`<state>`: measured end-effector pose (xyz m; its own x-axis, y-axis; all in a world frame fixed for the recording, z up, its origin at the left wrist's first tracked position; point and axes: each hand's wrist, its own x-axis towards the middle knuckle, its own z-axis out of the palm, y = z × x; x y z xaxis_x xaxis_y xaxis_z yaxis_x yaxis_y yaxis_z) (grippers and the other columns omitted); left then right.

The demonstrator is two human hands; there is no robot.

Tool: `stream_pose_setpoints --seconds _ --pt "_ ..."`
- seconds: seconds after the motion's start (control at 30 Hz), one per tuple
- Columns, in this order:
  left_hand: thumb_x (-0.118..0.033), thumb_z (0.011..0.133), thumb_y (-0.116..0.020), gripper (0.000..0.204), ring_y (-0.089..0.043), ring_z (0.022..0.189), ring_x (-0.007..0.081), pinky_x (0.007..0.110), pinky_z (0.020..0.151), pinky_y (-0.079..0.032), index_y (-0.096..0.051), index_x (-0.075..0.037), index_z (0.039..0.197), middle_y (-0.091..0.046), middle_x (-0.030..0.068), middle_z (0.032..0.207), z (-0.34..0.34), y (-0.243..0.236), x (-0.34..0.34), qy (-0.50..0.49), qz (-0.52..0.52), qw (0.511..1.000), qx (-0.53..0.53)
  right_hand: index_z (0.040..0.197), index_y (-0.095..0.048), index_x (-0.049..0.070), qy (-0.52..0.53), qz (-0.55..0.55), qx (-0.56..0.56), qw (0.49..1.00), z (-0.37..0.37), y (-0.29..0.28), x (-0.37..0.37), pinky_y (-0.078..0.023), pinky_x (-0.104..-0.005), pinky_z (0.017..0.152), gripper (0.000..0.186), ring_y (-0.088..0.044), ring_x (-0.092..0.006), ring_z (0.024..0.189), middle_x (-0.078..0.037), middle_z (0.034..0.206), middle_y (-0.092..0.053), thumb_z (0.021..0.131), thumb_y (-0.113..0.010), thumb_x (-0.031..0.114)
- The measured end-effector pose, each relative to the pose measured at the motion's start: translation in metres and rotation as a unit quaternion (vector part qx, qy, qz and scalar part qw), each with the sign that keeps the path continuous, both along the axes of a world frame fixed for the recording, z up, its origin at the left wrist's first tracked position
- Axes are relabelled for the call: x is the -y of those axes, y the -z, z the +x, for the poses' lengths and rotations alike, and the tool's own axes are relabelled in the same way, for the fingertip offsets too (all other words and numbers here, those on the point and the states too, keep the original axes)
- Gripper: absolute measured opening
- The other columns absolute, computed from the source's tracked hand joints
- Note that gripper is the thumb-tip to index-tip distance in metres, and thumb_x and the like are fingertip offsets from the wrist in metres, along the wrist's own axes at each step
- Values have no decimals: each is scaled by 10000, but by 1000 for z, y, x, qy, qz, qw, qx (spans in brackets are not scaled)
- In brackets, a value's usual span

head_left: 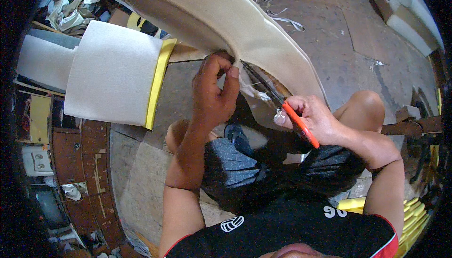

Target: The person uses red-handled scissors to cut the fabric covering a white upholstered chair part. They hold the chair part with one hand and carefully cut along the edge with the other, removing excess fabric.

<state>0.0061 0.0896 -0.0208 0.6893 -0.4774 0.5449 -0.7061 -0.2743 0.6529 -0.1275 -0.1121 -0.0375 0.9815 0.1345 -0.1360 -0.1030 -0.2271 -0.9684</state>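
Note:
A long curved upholstered piece (263,32) in beige fabric reaches from the upper left down to between my knees. My left hand (214,88) pinches the loose edge of its fabric (237,63) between thumb and fingers. My right hand (310,117) is closed around a red-handled tool (299,125) with a long, slim, dark metal front; its exact kind is unclear. The tool's tip meets the fabric edge right beside my left fingertips. Below the tip, white torn lining and loose threads (254,91) show along an open seam.
On the left stands a pale grey padded panel (113,74) with a yellow foam strip (160,84) along its edge. Wooden drawers (87,173) line the lower left. Cloth scraps (68,13) lie at the upper left. A white strap (287,20) lies on the floor; another padded piece (414,20) is far right.

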Motion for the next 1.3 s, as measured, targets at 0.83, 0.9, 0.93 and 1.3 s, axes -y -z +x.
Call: stream_pose_setpoints --seconds 0.83,0.9,0.93,1.3 --pt "-104 921 -587 109 -561 663 222 329 646 -477 -520 -18 914 -601 135 813 -3 0 3 0 -19 1000 24 778 -568 48 -28 43 23 998 1 3 7 -325 -229 485 295 -421 -17 581 76 639 -457 955 -654 267" --pt "-99 919 -588 103 -574 698 228 335 670 -483 -525 -16 916 -602 139 831 -2 4 3 5 -15 1000 23 778 -570 49 -27 46 23 998 2 4 6 -323 -229 483 295 -419 -16 580 78 640 -456 956 -653 269" --pt "-96 918 -588 101 -580 715 231 338 682 -487 -527 -16 917 -603 140 839 -2 5 2 6 -13 1000 22 777 -571 50 -25 44 15 999 1 2 6 -322 -229 482 295 -417 -16 577 79 641 -456 956 -654 269" --pt "-79 913 -590 90 -608 781 268 354 735 -502 -529 -12 921 -601 151 874 -2 4 2 12 -18 1000 22 743 -554 62 -15 44 -10 999 2 -4 2 -315 -225 457 313 -418 -15 537 81 615 -449 954 -657 270"
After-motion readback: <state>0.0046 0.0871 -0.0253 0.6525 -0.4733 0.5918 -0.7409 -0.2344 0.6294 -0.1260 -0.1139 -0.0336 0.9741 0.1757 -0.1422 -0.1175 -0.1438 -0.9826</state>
